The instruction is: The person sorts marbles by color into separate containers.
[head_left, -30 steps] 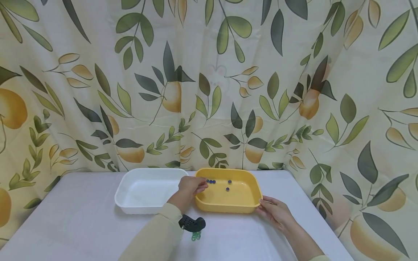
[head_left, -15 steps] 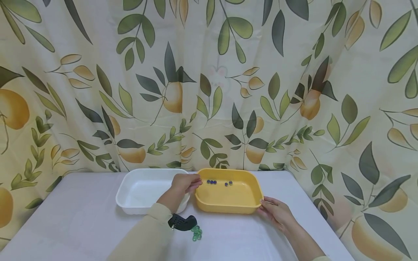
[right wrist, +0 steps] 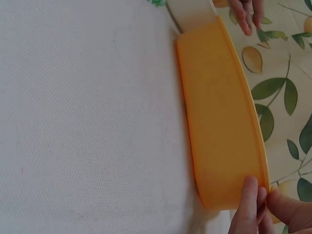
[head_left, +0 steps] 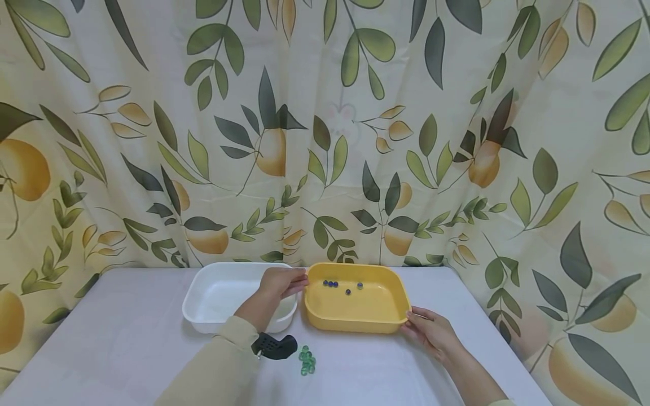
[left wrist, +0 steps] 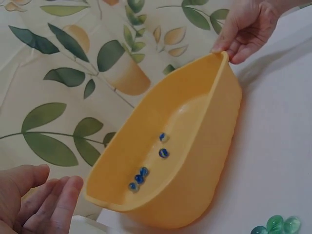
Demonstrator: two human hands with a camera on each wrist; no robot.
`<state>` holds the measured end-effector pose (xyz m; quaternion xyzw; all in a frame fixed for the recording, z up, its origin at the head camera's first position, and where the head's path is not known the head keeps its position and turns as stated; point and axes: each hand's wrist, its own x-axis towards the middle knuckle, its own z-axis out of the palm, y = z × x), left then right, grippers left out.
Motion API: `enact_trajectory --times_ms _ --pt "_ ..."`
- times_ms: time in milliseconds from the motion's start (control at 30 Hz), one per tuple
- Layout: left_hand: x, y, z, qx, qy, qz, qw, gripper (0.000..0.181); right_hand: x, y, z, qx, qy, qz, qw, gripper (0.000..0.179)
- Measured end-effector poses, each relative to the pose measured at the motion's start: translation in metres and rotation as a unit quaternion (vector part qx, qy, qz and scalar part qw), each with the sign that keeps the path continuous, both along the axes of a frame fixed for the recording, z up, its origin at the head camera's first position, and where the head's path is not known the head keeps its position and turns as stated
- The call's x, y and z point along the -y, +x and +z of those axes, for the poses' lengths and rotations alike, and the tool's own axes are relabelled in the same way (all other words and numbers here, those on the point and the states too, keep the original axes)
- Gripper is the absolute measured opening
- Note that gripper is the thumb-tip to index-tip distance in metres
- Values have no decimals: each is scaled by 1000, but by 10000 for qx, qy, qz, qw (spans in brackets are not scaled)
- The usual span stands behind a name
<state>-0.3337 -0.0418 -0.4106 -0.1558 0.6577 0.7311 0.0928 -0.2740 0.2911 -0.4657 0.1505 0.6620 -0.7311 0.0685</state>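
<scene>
A yellow rectangular basin point(head_left: 355, 316) stands on the table with several blue glass marbles point(left wrist: 139, 179) on its floor. Three of the marbles sit in a row near its left end, and the others lie apart. My right hand point(head_left: 431, 335) pinches the basin's right front corner, thumb at the rim and fingers against the outer wall, as the right wrist view shows. By the left rim is my left hand point(head_left: 278, 285), over the white basin's right side. Its fingers point(left wrist: 61, 202) are loosely extended and hold nothing.
A white basin point(head_left: 200, 324) stands left of the yellow one, partly hidden by my left arm. Several green glass marbles point(head_left: 307, 360) lie in a cluster on the white tablecloth point(head_left: 127, 338) in front. A leaf-and-fruit patterned curtain point(head_left: 325, 169) hangs behind the table.
My left hand has drawn back leftward from inside the yellow basin to its rim. One loose blue marble has rolled leftward. The right hand keeps its pinch on the corner.
</scene>
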Motion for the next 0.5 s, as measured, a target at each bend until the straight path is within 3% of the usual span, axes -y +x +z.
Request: enact_trajectory --times_ms 267,500 --pt "5 -1 4 -63 20 -120 9999 30 -1 1 0 18 0 2 10000 58" --pt "18 2 8 -167 -307 -193 9992 32 -1 0 0 68 48 -10 10000 59"
